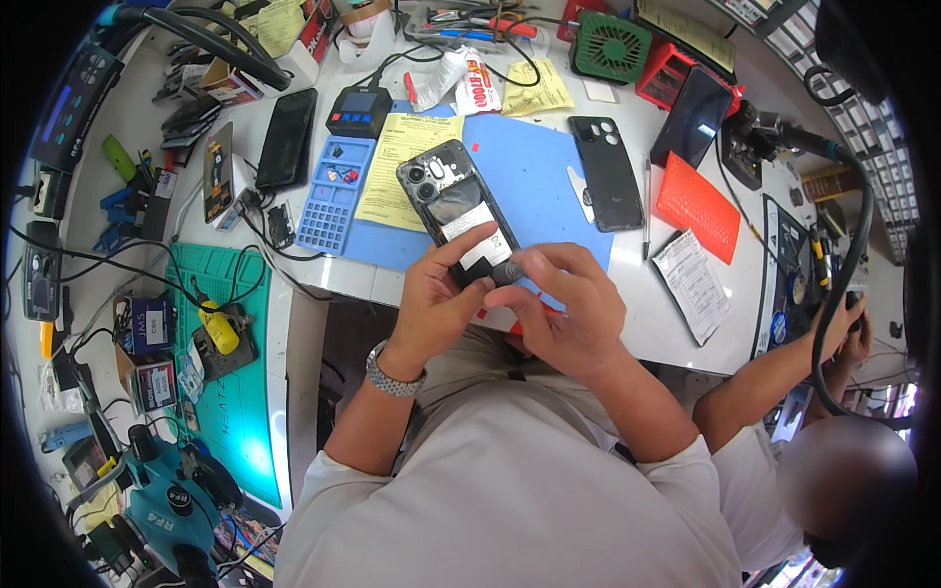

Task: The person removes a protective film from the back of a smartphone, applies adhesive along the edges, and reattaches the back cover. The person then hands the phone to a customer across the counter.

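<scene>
My left hand [441,299] holds a smartphone [449,191] with its back off, tilted above the blue mat [539,162]. The camera lenses and a battery with a white label show on it. At the phone's lower end my right hand [573,309] pinches a small dark grey part [506,272] between thumb and fingertips. Whether that part is still attached to the phone I cannot tell. A black phone back cover [606,171] with camera holes lies at the mat's right side. Under the phone's far end is a yellow paper form [397,162].
Left of the mat are a blue parts tray [336,196] and a black phone [286,139]. On the right lie a red bubble-wrap pouch [698,206], a pen [647,208] and a paper-covered packet [691,284]. Another person's arm [760,392] reaches in at right.
</scene>
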`<action>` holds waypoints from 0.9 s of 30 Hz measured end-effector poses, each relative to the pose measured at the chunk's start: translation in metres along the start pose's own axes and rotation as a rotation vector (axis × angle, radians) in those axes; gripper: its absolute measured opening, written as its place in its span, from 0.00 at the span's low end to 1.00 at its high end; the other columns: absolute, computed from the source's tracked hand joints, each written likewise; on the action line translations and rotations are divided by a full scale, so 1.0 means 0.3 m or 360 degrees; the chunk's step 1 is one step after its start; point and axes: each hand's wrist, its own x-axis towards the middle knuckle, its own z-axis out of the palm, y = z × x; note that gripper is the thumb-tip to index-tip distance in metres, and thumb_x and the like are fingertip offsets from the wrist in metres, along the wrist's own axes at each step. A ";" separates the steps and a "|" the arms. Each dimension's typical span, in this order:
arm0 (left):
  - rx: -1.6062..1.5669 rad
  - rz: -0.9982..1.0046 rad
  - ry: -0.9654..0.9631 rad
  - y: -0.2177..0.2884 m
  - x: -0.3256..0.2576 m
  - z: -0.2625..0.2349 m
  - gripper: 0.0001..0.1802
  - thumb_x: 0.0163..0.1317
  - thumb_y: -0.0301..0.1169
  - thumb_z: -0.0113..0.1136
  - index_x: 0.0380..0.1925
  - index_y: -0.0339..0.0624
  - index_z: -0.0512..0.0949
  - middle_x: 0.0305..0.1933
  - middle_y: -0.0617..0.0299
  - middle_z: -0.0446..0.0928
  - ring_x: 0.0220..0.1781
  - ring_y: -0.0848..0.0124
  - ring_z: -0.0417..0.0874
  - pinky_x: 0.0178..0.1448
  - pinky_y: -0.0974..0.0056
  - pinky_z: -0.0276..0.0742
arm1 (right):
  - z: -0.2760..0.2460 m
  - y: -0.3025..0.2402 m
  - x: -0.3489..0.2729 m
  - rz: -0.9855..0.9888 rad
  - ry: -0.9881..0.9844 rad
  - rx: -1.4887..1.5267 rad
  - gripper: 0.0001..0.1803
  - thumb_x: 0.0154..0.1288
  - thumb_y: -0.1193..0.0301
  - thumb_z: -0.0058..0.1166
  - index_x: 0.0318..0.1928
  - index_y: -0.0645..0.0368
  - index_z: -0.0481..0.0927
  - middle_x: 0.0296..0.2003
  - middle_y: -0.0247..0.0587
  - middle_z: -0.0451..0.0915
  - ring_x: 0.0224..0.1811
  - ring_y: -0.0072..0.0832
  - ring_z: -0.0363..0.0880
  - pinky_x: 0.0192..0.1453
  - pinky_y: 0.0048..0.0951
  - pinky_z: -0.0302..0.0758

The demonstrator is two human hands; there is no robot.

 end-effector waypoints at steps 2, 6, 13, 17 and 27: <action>0.0080 -0.0013 0.0023 -0.006 -0.005 -0.001 0.34 0.66 0.09 0.59 0.74 0.31 0.76 0.69 0.53 0.78 0.71 0.69 0.79 0.71 0.64 0.79 | 0.009 -0.004 -0.008 0.0029 -0.0012 0.0149 0.31 0.64 0.92 0.68 0.65 0.58 0.79 0.50 0.55 0.89 0.46 0.42 0.92 0.46 0.31 0.89; 0.0001 -0.0058 0.0027 0.002 0.001 0.008 0.34 0.65 0.09 0.59 0.74 0.31 0.77 0.70 0.53 0.78 0.71 0.69 0.79 0.70 0.65 0.79 | 0.028 0.012 -0.008 -0.0171 0.0171 0.0208 0.27 0.63 0.93 0.63 0.61 0.62 0.83 0.46 0.52 0.87 0.40 0.36 0.90 0.40 0.32 0.86; -0.0028 -0.0050 0.0041 -0.006 -0.004 0.004 0.33 0.69 0.15 0.67 0.75 0.30 0.75 0.70 0.53 0.81 0.71 0.69 0.82 0.73 0.63 0.80 | 0.066 -0.009 -0.018 0.0029 0.0203 0.0444 0.21 0.64 0.91 0.65 0.56 0.64 0.81 0.47 0.54 0.87 0.42 0.37 0.91 0.40 0.25 0.89; -0.0030 -0.0141 0.0039 0.008 -0.007 0.000 0.34 0.68 0.14 0.67 0.75 0.30 0.75 0.70 0.53 0.80 0.69 0.70 0.82 0.71 0.63 0.81 | 0.025 -0.032 0.021 -0.0052 0.0059 -0.0103 0.24 0.63 0.91 0.67 0.57 0.62 0.78 0.46 0.53 0.87 0.41 0.40 0.91 0.44 0.31 0.89; 0.0073 -0.0001 0.0018 0.015 -0.009 0.011 0.34 0.68 0.12 0.65 0.76 0.31 0.74 0.70 0.54 0.80 0.69 0.70 0.82 0.71 0.64 0.80 | 0.040 -0.027 0.021 0.0082 0.0167 0.0117 0.26 0.62 0.88 0.73 0.58 0.61 0.79 0.46 0.51 0.88 0.38 0.46 0.88 0.40 0.37 0.86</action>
